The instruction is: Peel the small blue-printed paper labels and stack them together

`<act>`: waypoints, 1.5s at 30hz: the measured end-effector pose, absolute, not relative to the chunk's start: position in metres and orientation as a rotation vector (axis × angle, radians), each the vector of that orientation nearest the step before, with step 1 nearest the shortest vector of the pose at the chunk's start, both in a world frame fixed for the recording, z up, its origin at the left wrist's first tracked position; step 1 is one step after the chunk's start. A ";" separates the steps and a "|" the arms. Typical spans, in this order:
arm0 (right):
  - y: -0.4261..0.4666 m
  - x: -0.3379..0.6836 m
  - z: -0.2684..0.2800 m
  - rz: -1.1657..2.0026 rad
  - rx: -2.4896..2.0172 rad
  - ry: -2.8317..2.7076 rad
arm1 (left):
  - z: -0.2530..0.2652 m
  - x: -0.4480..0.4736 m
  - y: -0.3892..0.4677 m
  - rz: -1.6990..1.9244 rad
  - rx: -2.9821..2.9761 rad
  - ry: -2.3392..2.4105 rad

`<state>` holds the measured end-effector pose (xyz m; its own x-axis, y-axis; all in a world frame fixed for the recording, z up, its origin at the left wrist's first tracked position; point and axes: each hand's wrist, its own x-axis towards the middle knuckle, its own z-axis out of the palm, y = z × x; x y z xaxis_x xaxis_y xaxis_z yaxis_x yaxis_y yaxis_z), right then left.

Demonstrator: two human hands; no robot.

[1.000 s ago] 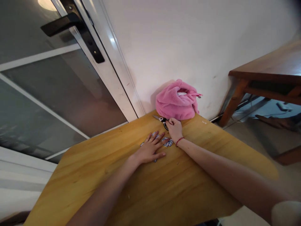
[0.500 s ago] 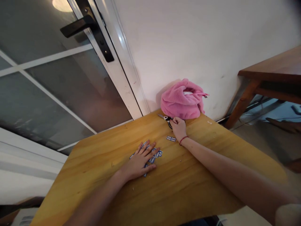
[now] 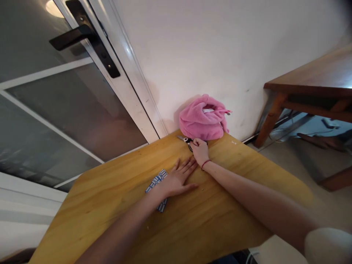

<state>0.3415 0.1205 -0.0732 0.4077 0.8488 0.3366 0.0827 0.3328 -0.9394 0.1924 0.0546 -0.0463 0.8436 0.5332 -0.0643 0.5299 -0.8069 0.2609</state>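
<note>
My left hand [image 3: 180, 180] lies flat on the wooden table [image 3: 110, 198], palm down with fingers stretched out. Small blue-and-white paper pieces [image 3: 156, 180] lie beside and partly beneath its wrist. Its fingertips reach close to my right wrist, which wears a red band. My right hand [image 3: 200, 151] is closed in a fist over the black handles of a pair of scissors [image 3: 187, 140]. The blades point left on the tabletop. Whatever the right fingers hold is hidden.
A pink plush bag [image 3: 202, 119] stands at the table's back edge against the white wall. Left of the table is a glazed door with a black handle [image 3: 90, 35]. Another wooden table [image 3: 310, 77] is at the right, with a person's foot below it.
My left hand has slid right off much of the pile, covering the spot where two separate pieces lay. My right hand stays by the scissors. The whole view has shifted slightly.
</note>
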 end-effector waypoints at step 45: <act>0.107 0.334 -0.072 0.530 -1.143 -1.371 | -0.002 0.101 0.083 -0.605 2.603 1.091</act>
<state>0.3339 0.1065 -0.0718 0.1982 0.8545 0.4801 0.3088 0.4105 -0.8580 0.1007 0.0833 -0.0025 0.6323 0.6179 -0.4674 0.7236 -0.6865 0.0714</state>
